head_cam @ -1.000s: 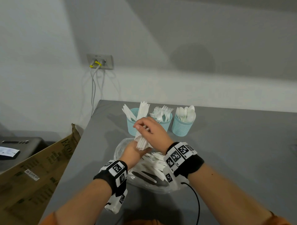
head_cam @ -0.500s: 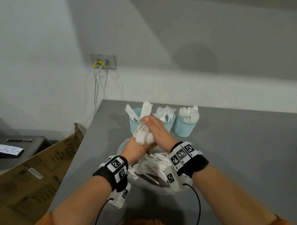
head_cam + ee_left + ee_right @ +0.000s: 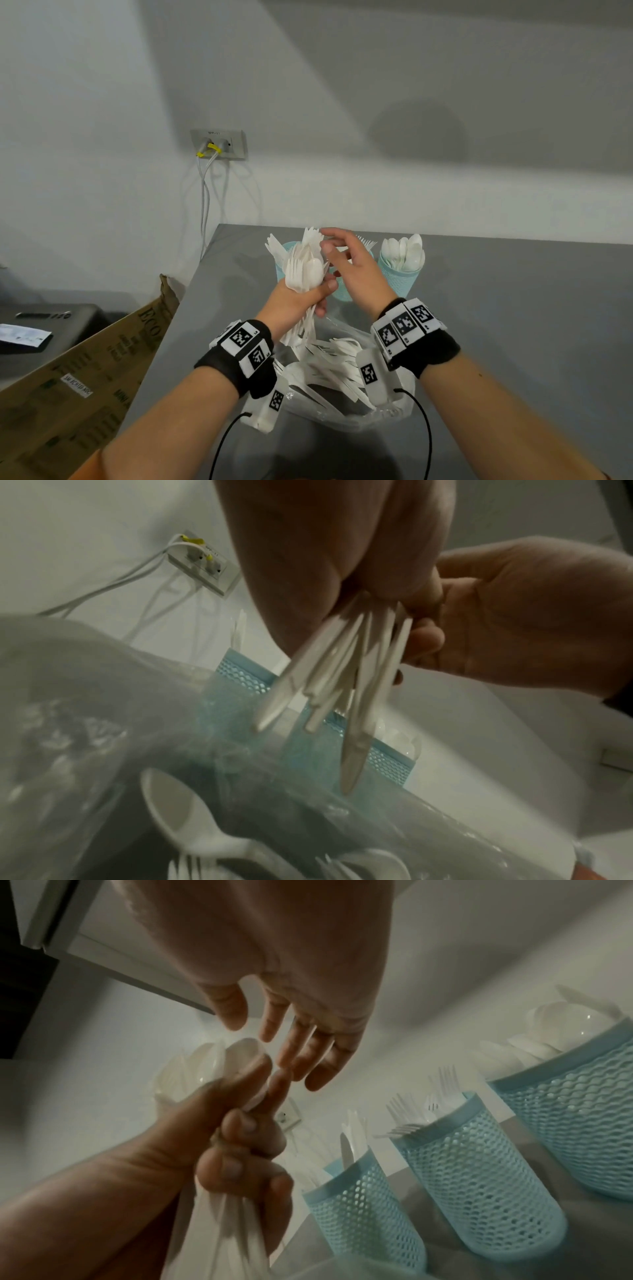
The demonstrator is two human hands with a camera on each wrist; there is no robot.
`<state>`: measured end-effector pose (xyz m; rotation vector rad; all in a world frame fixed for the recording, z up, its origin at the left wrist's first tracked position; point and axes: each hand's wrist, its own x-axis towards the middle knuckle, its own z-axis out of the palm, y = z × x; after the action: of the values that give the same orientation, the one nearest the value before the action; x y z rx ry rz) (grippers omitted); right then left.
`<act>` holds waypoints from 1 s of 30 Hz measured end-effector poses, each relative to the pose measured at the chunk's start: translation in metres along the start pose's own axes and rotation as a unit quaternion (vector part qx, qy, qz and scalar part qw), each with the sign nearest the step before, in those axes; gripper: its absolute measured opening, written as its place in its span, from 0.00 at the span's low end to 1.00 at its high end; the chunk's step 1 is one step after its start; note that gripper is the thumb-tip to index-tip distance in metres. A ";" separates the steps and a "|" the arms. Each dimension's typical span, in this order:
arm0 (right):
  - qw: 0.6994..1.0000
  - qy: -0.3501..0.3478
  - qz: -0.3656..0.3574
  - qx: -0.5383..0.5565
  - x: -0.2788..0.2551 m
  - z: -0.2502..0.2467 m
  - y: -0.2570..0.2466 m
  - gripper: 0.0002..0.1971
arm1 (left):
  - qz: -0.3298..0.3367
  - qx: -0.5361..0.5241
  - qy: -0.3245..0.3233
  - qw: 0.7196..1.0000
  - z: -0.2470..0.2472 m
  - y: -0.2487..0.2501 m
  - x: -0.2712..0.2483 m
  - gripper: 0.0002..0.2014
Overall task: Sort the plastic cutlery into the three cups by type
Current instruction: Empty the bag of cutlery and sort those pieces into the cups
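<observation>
Far left, off the table: brown corrugated cardboard box (image 3: 85,370), leaning beside the table edge. Above it on the wall, grey socket plate (image 3: 219,144) with two white cables hanging down.

Our left hand (image 3: 294,305) is raised over the grey tabletop (image 3: 513,325), fingers and thumb wrapped tight around a mixed bundle of white plastic cutlery (image 3: 305,270). Heads stick up out of the fist, with at least one spoon bowl and fork tines visible; handles fan out below it (image 3: 342,674).

Under both wrists: clear crumpled plastic bag (image 3: 342,414) lying on the table, with loose white plastic cutlery pile (image 3: 335,359) in it, spoons and forks mixed.

Our right hand (image 3: 352,270) sits just right of the bundle, fingers spread and relaxed, gripping nothing; its fingertips (image 3: 318,1080) are just beside the bundle's heads, and we cannot tell whether they touch.

Behind the hands, three light-blue perforated plastic cups in a row near the table's back edge: left cup (image 3: 363,1213) holds knives, middle cup (image 3: 479,1175) holds forks, right cup (image 3: 399,277) holds spoons. All three stand upright and close together. In the head view the left and middle cups are mostly hidden by the hands.
</observation>
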<state>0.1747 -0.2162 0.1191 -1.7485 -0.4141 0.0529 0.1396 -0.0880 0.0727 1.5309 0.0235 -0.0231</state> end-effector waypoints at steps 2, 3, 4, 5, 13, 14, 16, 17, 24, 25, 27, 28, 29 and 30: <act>0.999 0.034 -0.001 -0.008 0.004 -0.004 0.000 0.10 | -0.001 -0.012 0.004 1.000 -0.001 0.002 0.003 0.09; 0.998 0.050 -0.015 -0.019 0.005 -0.006 -0.001 0.08 | -0.003 -0.015 0.008 1.000 -0.002 0.003 0.005 0.10; 0.997 0.063 -0.040 -0.032 0.005 -0.007 -0.002 0.07 | -0.003 -0.013 0.011 1.000 -0.003 0.003 0.007 0.11; 0.994 0.067 -0.068 -0.049 0.006 -0.008 -0.005 0.06 | -0.001 -0.011 0.011 1.000 -0.003 0.003 0.009 0.10; 0.971 0.006 -0.133 -0.199 0.015 -0.001 -0.011 0.06 | 0.000 0.017 0.034 0.999 -0.003 0.004 0.022 0.08; 0.974 -0.001 -0.125 -0.188 0.017 0.000 -0.012 0.06 | 0.004 0.017 0.037 0.999 -0.004 0.005 0.023 0.06; 0.980 -0.016 -0.107 -0.166 0.019 0.002 -0.012 0.04 | 0.012 0.007 0.037 0.999 -0.005 0.007 0.023 0.04; 0.981 -0.021 -0.102 -0.162 0.020 0.003 -0.013 0.05 | 0.014 0.003 0.035 0.999 -0.005 0.008 0.023 0.05; 0.996 0.020 -0.039 -0.072 0.024 0.009 -0.011 0.04 | 0.030 0.004 0.004 1.000 -0.012 0.012 0.021 0.13; 0.998 0.028 -0.032 -0.047 0.025 0.009 -0.013 0.05 | 0.028 -0.004 0.001 1.000 -0.014 0.012 0.020 0.13; 0.998 0.047 -0.033 -0.012 0.028 0.006 -0.020 0.06 | 0.013 -0.023 0.001 1.000 -0.018 0.010 0.020 0.14; 0.997 0.058 -0.041 -0.002 0.031 0.004 -0.026 0.07 | 0.005 -0.024 0.008 1.000 -0.021 0.009 0.019 0.14; 0.996 0.071 -0.052 0.007 0.035 0.001 -0.033 0.07 | -0.002 -0.019 0.016 1.000 -0.024 0.009 0.019 0.14; 0.994 0.087 -0.064 0.017 0.039 -0.003 -0.041 0.07 | -0.007 -0.014 0.025 1.000 -0.028 0.007 0.018 0.13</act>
<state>0.2021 -0.2007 0.1664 -1.6741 -0.3939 -0.1830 0.1581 -0.0597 0.0783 1.5039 0.0741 0.0053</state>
